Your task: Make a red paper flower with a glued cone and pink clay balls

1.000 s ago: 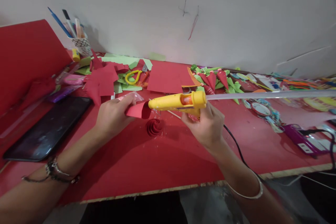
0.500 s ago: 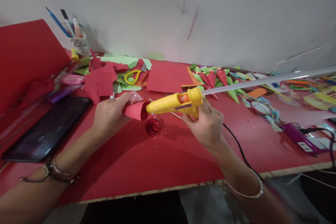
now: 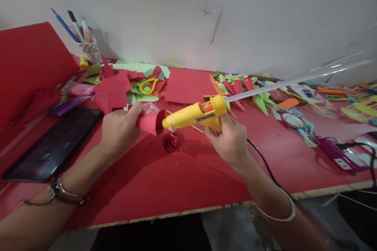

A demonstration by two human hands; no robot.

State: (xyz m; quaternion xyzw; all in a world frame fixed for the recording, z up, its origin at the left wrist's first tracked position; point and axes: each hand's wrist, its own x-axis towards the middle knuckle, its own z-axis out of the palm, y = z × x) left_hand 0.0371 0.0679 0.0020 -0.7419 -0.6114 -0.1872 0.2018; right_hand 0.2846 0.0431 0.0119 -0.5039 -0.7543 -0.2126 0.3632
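My left hand (image 3: 120, 128) is closed on a red paper cone (image 3: 149, 122), its wide mouth turned to the right. In my right hand (image 3: 229, 137) is a yellow glue gun (image 3: 194, 115), gripped by its handle. The gun's nozzle sits at the cone's open rim; whether it touches the paper I cannot tell. A long, clear glue stick (image 3: 265, 88) sticks out of the back of the gun, slanting up to the right. On the table just below the nozzle lies a red paper spiral (image 3: 172, 142).
A black phone (image 3: 53, 145) lies at the left. Behind it stands a patterned cup (image 3: 90, 51) of pens. Red and green paper scraps (image 3: 118, 86), yellow-handled scissors (image 3: 149, 86) and several small paper cones (image 3: 249, 84) line the wall. A purple power strip (image 3: 338, 155) is at the right.
The glue gun has tilted, its nozzle dipping and its glue stick's far end rising. Both hands have shifted slightly left, with the cone still held and the nozzle staying at its rim.
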